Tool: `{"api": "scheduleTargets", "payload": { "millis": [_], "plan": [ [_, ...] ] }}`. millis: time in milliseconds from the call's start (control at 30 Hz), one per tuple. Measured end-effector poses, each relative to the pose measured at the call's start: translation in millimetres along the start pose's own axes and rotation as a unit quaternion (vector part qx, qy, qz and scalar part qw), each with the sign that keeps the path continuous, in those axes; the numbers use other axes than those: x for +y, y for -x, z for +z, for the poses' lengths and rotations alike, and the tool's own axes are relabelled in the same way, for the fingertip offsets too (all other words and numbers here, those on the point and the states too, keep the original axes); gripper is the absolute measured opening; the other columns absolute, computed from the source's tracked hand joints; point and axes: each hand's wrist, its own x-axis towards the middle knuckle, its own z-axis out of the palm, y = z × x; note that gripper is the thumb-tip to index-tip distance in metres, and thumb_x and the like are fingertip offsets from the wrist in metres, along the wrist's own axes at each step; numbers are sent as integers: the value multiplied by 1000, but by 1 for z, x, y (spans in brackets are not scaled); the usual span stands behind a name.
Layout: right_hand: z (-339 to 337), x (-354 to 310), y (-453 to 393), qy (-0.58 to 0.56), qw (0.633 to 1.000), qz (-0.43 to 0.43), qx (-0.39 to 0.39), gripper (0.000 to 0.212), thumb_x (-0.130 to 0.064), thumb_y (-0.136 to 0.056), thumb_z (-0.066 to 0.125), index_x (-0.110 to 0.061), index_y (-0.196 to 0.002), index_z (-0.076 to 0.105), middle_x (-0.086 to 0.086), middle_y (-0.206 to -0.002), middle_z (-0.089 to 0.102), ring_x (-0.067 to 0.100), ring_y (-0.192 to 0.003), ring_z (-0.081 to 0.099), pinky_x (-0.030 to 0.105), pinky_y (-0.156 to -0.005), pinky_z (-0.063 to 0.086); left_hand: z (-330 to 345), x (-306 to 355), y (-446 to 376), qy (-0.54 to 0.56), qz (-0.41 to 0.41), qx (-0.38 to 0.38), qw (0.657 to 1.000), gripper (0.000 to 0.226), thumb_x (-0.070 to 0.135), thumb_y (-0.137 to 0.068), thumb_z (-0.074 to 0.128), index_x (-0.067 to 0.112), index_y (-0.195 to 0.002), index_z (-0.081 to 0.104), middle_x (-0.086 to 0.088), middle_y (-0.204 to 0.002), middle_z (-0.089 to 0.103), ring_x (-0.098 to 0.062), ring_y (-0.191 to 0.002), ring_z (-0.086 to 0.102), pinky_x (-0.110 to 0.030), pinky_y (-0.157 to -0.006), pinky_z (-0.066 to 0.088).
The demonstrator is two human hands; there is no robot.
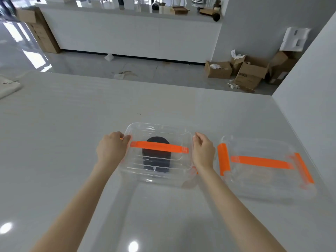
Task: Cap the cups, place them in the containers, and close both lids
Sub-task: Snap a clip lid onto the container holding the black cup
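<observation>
Two clear plastic containers with orange handles stand side by side on the white table. The left container (158,131) has its clear lid on top, an orange handle (159,146) across it, and a dark capped cup (156,157) lying inside. My left hand (111,148) grips the lid's left end at an orange latch. My right hand (202,151) holds the lid's right end, where the latch is hidden. The right container (263,180) has its lid on, with an orange handle (261,161) and orange latches (224,159) at both ends. Its contents are too faint to make out.
The white table (72,133) spreads wide to the left and toward me. A pale folded cloth (7,86) lies at its far left edge. A white wall (312,84) rises at the table's right side. Cardboard boxes (249,73) sit on the floor beyond.
</observation>
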Motion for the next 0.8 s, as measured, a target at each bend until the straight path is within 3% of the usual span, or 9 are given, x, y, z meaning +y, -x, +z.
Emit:
{"api": "scheduleTargets", "payload": {
  "millis": [67, 200, 300, 433, 500, 567, 633, 700, 800],
  "plan": [
    [0, 2, 2, 15, 1000, -7, -10, 36, -19, -99, 37, -6, -128, 53, 10, -129, 60, 25, -121, 53, 21, -91, 36, 5, -3, 3, 11, -2, 6, 1000, 42, 42, -89, 43, 5, -97, 62, -16, -88, 68, -37, -79, 59, -33, -63, 40],
    [-1, 5, 5, 43, 999, -19, -27, 37, -21, -100, 33, -9, -131, 48, 11, -128, 61, 27, -119, 54, 28, -92, 39, 11, -6, 13, 55, 1, 9, 998, 41, 40, -93, 38, 3, -96, 56, -20, -88, 65, -41, -84, 59, -37, -64, 40],
    [-2, 5, 5, 38, 999, -14, -27, 37, -22, -100, 33, -10, -131, 49, 10, -129, 60, 26, -119, 53, 25, -90, 38, 9, -3, 15, 84, 10, 17, 996, 38, 34, -93, 41, 1, -104, 57, -22, -103, 61, -39, -98, 54, -39, -75, 38],
    [-3, 5, 6, -4, 999, 15, -45, 38, -27, -99, 35, -9, -129, 50, 10, -127, 60, 24, -117, 54, 22, -85, 35, 7, -3, 13, 152, -72, -61, 984, 54, 46, -90, 41, 5, -125, 47, -21, -122, 57, -37, -110, 53, -40, -86, 41],
    [-8, 6, 4, -36, 993, 89, -74, 44, -35, -97, 38, -8, -130, 47, 9, -130, 57, 23, -118, 52, 25, -87, 36, 5, -7, 8, 185, -130, -121, 967, 67, 53, -86, 45, 6, -134, 40, -20, -132, 52, -37, -118, 51, -42, -90, 43],
    [-13, 11, 2, -63, 977, 178, -104, 61, -49, -89, 46, -9, -135, 41, 7, -134, 52, 26, -122, 49, 34, -95, 40, 0, -14, 3, 230, -167, -175, 942, 72, 59, -81, 48, 4, -127, 47, -20, -125, 57, -37, -108, 58, -38, -76, 49],
    [-19, 14, 6, -67, 960, 234, -140, 76, -60, -74, 57, -11, -130, 46, 6, -128, 56, 27, -118, 53, 41, -101, 43, -4, -19, 4, 276, -190, -211, 918, 69, 60, -79, 51, -1, -110, 59, -18, -102, 63, -32, -84, 63, -31, -61, 49],
    [-23, 20, 8, -84, 946, 258, -179, 65, -60, -64, 65, -12, -108, 63, 13, -114, 66, 28, -105, 62, 46, -99, 47, -4, -23, 5, 293, -191, -207, 914, 69, 60, -76, 55, -5, -96, 64, -17, -87, 61, -27, -69, 60, -28, -57, 47],
    [-27, 26, 10, -98, 941, 259, -196, 42, -51, -65, 72, -13, -84, 70, 10, -91, 71, 27, -90, 66, 42, -93, 52, -3, -25, 5, 292, -173, -167, 926, 62, 58, -66, 67, -3, -75, 65, -17, -79, 61, -26, -68, 58, -28, -57, 42]
  ]
}}
